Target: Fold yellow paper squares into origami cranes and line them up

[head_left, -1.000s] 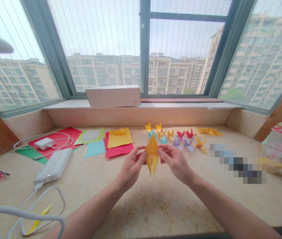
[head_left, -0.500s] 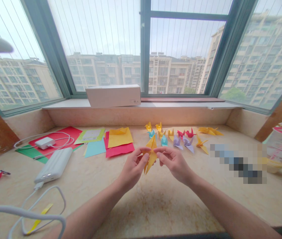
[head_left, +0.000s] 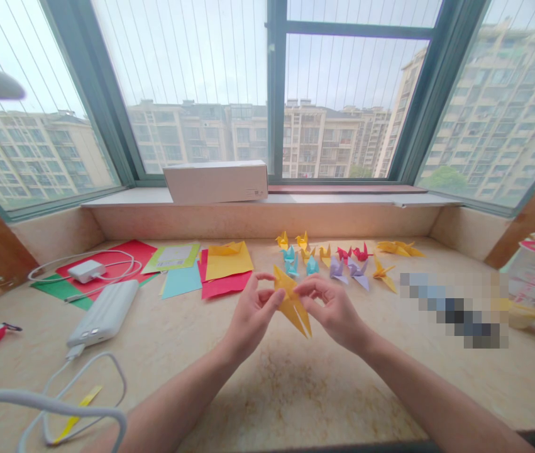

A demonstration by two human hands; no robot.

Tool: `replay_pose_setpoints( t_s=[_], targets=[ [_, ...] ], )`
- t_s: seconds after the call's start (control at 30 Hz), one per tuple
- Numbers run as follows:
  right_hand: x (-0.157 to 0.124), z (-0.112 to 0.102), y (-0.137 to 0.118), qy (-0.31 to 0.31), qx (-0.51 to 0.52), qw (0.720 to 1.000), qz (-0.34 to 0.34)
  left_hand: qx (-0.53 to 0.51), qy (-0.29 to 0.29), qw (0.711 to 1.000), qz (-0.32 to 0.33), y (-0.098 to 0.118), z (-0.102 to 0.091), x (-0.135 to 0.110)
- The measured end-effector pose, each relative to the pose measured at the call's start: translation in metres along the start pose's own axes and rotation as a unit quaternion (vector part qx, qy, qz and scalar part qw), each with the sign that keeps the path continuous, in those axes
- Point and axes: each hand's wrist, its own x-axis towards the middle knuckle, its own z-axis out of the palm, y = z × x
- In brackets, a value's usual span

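Clearly both hands are on one piece of yellow paper [head_left: 293,302], already folded into a narrow, pointed shape. The left hand [head_left: 253,311] pinches its upper left part between thumb and fingertips. The right hand [head_left: 333,308] closes on the upper right part in the same way. The paper is gripped between the two, held up off the desk [head_left: 295,390], with its long points slanting down and to the right. Which flap each thumb presses is too small to tell.

Judging by the shape, this looks like a middle fold: the paper is a slim pointed form and does not yet look like the small folded figures [head_left: 337,261] lying just beyond the hands. Flat coloured sheets [head_left: 227,264] lie beyond the left hand and a little to its left. A power bank [head_left: 103,313] with its cable [head_left: 83,371] sits well to the left. A box [head_left: 215,181] rests on the sill, far beyond both hands.

The next move probably calls for one hand to hold the body firmly while the other works a thin flap. Edges would need lining up before any crease is pressed, with a light touch, since paper this thin skews or tears easily.
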Motion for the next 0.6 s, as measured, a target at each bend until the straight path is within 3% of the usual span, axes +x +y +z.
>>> replay_pose_setpoints(
  t_s=[0.13, 0.3, 0.6],
  targets=[
    [-0.0015, 0.0005, -0.0027, -0.006, -0.036, 0.999, -0.032, -0.033, -0.004, 0.998, -0.049, 0.0009, 0.0001, 0.0009],
    [0.0002, 0.0016, 0.0008, 0.038, -0.044, 0.998, -0.003, -0.02, -0.054, 0.997, -0.047, -0.0002, 0.0002, 0.0025],
    [-0.0002, 0.0019, 0.0066, 0.068, -0.083, 0.994, 0.011, -0.03, -0.038, 0.994, -0.1, 0.0015, 0.005, -0.0046]
  ],
)
